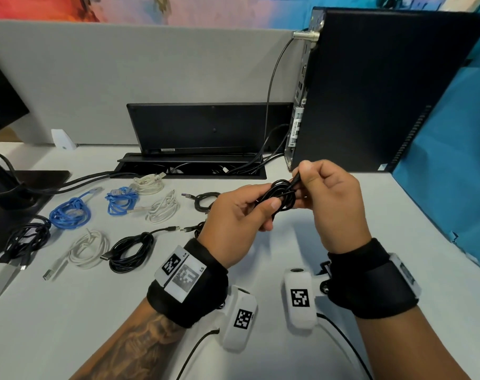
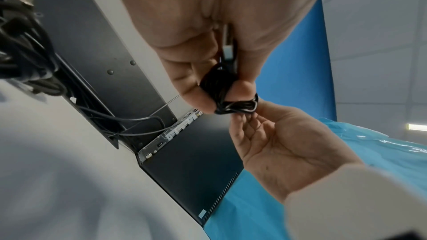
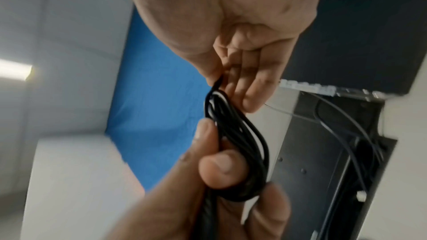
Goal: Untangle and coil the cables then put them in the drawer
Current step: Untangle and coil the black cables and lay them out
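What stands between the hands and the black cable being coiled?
Nothing: the left hand grips the black cable coil and the right hand pinches its end. No drawer is in view.

**Where things lie on the table**

The computer tower [image 1: 370, 91] stands upright at the back right of the table [image 1: 343, 215], against the partition [image 1: 123, 78]. Left of it, a hinged lid [image 1: 206, 127] stands open behind the cable well [image 1: 192, 170] sunk into the table. Before the well, coiled cables [image 1: 123, 201] lie spread in rows across the left half. A monitor base [image 1: 14, 193] sits at the far left. Both hands [image 1: 282, 204] meet above the table, right of the coils and before the tower.
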Action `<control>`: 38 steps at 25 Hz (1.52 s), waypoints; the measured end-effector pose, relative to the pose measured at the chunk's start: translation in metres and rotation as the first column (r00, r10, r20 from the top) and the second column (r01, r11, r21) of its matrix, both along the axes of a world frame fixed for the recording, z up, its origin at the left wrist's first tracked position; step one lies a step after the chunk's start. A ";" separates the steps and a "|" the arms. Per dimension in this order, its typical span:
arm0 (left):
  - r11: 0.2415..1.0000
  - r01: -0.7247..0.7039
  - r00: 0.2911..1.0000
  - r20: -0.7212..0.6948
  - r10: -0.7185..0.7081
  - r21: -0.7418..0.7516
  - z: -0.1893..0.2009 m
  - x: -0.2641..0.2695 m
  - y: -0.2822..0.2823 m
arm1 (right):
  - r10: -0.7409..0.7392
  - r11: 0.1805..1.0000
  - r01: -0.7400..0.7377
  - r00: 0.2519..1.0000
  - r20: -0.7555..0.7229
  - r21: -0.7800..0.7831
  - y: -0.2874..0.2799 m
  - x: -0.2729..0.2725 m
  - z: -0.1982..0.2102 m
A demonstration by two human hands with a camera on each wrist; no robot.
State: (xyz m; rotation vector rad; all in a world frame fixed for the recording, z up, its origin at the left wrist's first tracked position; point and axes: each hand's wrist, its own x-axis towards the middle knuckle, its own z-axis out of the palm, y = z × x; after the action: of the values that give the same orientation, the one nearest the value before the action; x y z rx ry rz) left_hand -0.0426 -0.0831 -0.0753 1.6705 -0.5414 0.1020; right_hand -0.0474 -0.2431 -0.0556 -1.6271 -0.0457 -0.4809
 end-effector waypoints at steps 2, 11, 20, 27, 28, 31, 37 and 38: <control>0.999 -0.015 0.996 0.083 0.013 0.032 -0.001 0.000 0.002 | 0.077 0.990 -0.070 0.995 -0.057 0.120 -0.002 0.002 0.001; 0.998 -0.028 0.996 0.078 0.032 -0.053 0.004 0.000 0.003 | 0.160 0.981 -0.149 0.984 -0.082 0.120 -0.005 0.001 0.006; 0.985 -0.086 0.972 -0.204 0.116 0.150 0.036 0.035 0.017 | 0.221 0.973 -0.232 0.949 -0.226 -0.019 -0.009 0.008 -0.011; 1.000 0.008 0.905 -0.424 -0.019 -0.029 0.023 0.040 0.015 | 0.199 0.973 -0.215 0.964 -0.175 -0.080 0.002 0.017 -0.020; 1.000 0.003 0.901 -0.434 -0.015 -0.028 0.020 0.039 0.019 | 0.201 0.965 -0.228 0.961 -0.191 -0.130 0.002 0.019 -0.019; 0.972 -0.158 0.926 -0.316 0.207 0.176 0.022 0.041 0.031 | 0.222 0.926 -0.317 0.897 -0.382 -0.205 0.005 0.030 -0.017; 0.862 -0.177 0.975 -0.037 0.221 0.475 0.056 -0.008 0.084 | 0.168 0.909 -0.377 0.722 -0.672 -0.178 0.022 0.052 -0.022; 0.858 -0.147 0.979 -0.049 0.197 0.493 0.058 -0.022 0.099 | 0.147 0.907 -0.369 0.731 -0.667 -0.204 0.023 0.049 -0.022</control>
State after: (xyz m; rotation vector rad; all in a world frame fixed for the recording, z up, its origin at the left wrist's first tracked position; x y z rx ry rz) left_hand -0.0643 0.0161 -0.0176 2.2079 -0.3554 0.0114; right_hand 0.0012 -0.2201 -0.0772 -2.0004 0.1658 0.3479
